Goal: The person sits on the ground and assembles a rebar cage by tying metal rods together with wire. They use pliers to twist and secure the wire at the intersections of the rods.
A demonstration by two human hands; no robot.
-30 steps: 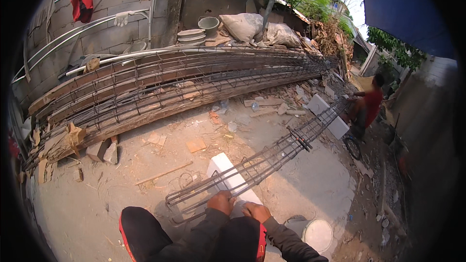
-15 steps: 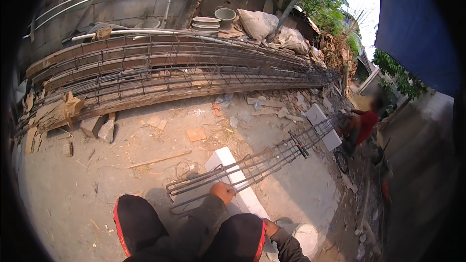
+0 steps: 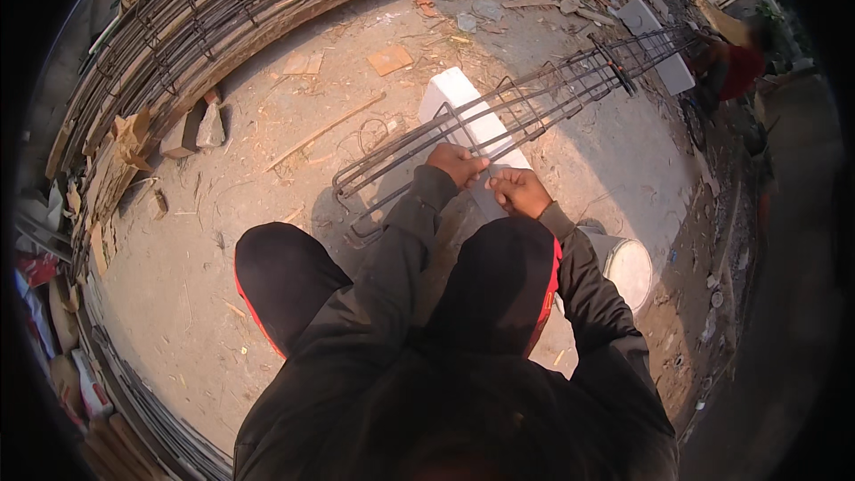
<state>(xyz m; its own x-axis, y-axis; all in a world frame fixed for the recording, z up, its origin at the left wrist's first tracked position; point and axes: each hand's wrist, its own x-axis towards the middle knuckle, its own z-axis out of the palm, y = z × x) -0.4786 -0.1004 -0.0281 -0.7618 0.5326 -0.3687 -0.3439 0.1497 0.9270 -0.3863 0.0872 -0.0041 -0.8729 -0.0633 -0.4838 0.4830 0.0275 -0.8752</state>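
Knees (image 3: 285,276) up close, white pail (image 3: 629,273) by the right one. Left hand (image 3: 459,166): grip together at the cage's near bar; can't tell what it's pinching. Right hand (image 3: 521,191): just beside it, grip also together, anything in it too small to tell. Rebar cage (image 3: 535,133) sits across near block (image 3: 451,87) and far block (image 3: 638,16), near end overhanging. Wood strip (image 3: 326,132) on floor (image 3: 356,98), left of it. Co-worker (image 3: 741,69) in red at cage's far end.
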